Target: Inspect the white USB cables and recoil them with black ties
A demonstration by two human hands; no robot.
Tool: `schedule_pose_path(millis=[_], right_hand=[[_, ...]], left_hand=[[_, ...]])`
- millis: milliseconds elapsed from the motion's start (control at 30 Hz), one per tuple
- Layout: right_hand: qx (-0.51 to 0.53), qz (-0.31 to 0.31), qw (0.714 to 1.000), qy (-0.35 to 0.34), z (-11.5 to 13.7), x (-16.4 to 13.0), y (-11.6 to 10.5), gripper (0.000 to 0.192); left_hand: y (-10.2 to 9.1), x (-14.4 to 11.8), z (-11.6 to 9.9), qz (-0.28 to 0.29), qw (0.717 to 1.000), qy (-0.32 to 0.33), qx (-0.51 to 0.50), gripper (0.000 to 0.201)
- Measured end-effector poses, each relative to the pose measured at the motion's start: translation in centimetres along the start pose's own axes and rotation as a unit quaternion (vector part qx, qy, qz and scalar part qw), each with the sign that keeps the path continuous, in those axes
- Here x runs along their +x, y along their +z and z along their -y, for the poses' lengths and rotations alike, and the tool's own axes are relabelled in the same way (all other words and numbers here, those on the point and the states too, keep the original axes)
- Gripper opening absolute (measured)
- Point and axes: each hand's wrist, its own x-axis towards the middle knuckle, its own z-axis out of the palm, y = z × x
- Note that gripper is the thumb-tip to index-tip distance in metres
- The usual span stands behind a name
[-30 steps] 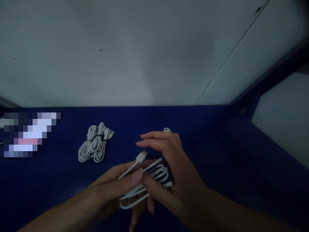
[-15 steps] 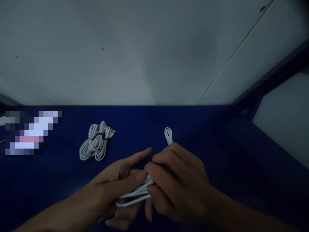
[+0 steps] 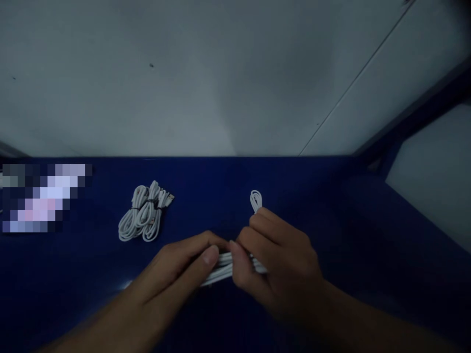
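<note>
A coiled white cable (image 3: 222, 267) is pinched between both hands just above the blue table (image 3: 331, 235). My left hand (image 3: 180, 267) grips its left part with thumb on top. My right hand (image 3: 279, 260) closes over its right part and hides most of the coil. Behind my right hand a small loop of white cable (image 3: 255, 200) sticks up on the table. A pile of bundled white cables (image 3: 144, 215) with black ties lies to the left, apart from both hands.
A grey wall (image 3: 184, 78) rises right behind the table's far edge. A blurred patch (image 3: 42, 198) sits at the far left of the table. A dark blue frame post (image 3: 415, 113) slants at the right.
The loose plug end seen a second ago is now tucked in. Both hands have closed tighter on the coil and moved it slightly away from me and up in the frame.
</note>
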Motion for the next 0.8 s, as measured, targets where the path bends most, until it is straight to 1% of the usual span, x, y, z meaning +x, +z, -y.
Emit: schedule_pose_path(millis=[100, 200, 233, 333, 467, 533, 633, 700, 800], right_hand=[[0.005, 0.001, 1.000, 0.024, 0.1, 0.2, -0.2, 0.041], [0.008, -0.017, 0.999, 0.029, 0.3, 0.3, -0.2, 0.042], [0.012, -0.020, 0.999, 0.032, 0.4, 0.3, -0.2, 0.042], [0.031, -0.010, 0.998, 0.052, 0.7, 0.2, -0.2, 0.043], [0.050, 0.010, 0.996, 0.074, 0.8, 0.3, -0.2, 0.042], [0.057, 0.016, 0.995, 0.075, 0.6, 0.2, -0.2, 0.041], [0.059, 0.053, 0.994, 0.074, 0.3, 0.1, -0.2, 0.041], [0.071, 0.101, 0.989, 0.082, 0.2, 0.0, -0.3, 0.040], [0.104, 0.163, 0.975, 0.113, 0.1, 0.1, -0.6, 0.040]], left_hand=[[0.1, -0.7, 1.3, -0.055, 0.996, 0.028, 0.060, 0.040], [0.4, -1.3, 2.0, -0.078, 0.994, 0.049, 0.066, 0.039], [0.4, -1.4, 2.1, -0.075, 0.993, 0.057, 0.064, 0.039], [0.3, -1.6, 2.0, -0.041, 0.993, 0.076, 0.074, 0.037], [0.1, -1.4, 1.4, 0.008, 0.993, 0.072, 0.093, 0.026], [0.3, -1.1, 1.0, 0.014, 0.991, 0.093, 0.094, 0.021], [0.9, -0.6, 0.4, 0.016, 0.985, 0.114, 0.126, 0.025], [1.2, -0.5, 0.1, 0.012, 0.981, 0.116, 0.155, 0.027], [1.3, -0.5, 0.0, 0.000, 0.976, 0.121, 0.182, 0.030]])
